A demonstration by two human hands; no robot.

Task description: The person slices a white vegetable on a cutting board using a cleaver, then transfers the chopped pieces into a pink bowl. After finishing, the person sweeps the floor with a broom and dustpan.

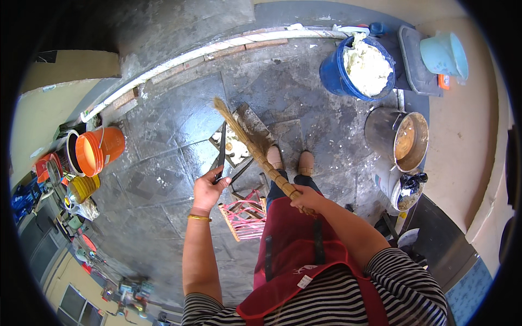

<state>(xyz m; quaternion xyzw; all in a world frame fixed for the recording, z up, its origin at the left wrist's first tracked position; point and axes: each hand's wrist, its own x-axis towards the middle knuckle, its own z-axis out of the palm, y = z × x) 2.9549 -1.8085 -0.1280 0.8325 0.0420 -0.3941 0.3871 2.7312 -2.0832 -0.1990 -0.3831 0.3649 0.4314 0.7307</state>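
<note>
My left hand (209, 189) grips the dark handles of a pair of long metal tongs (222, 150), whose two arms are spread apart. In my right hand (306, 199) is a bundled straw brush (261, 157), bound at intervals and held near its lower end; its tip points up and to the left. Beyond the tongs, a square pan (233, 161) on the floor holds white pieces, partly hidden by the tongs and the brush. A dirty rectangular board or block (255, 124) lies beside it, partly behind the brush.
A folding stool (244, 220) with pink straps stands near my legs. An orange bucket (110, 144) is at left. On the right are a blue bucket (332, 75) heaped with white material, a large metal pot (377, 130) and a white bucket (383, 179). A white pipe (195, 55) runs along the floor's edge.
</note>
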